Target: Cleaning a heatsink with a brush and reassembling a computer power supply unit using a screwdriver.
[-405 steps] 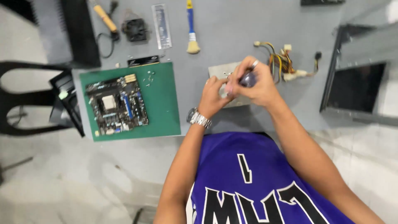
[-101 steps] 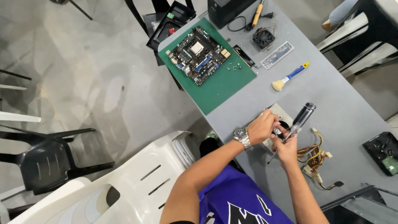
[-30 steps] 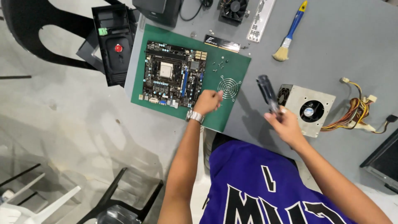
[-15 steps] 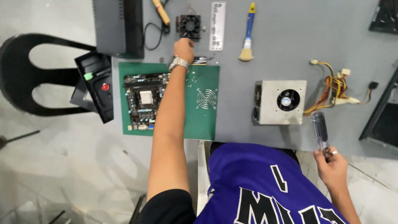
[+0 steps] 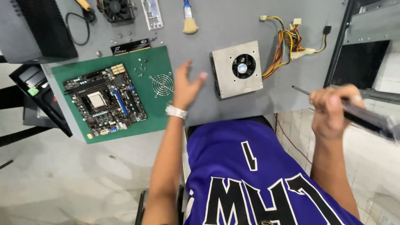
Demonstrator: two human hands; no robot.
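Back from the far edge of the desk, my left hand now hovers open, fingers spread, between the green mat and the metal power supply. Off the desk's right side, my right hand grips the screwdriver, shaft pointing left.

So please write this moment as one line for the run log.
left hand: open, empty, above table beside power supply | right hand: holds screwdriver, off table edge | circuit board: on green mat
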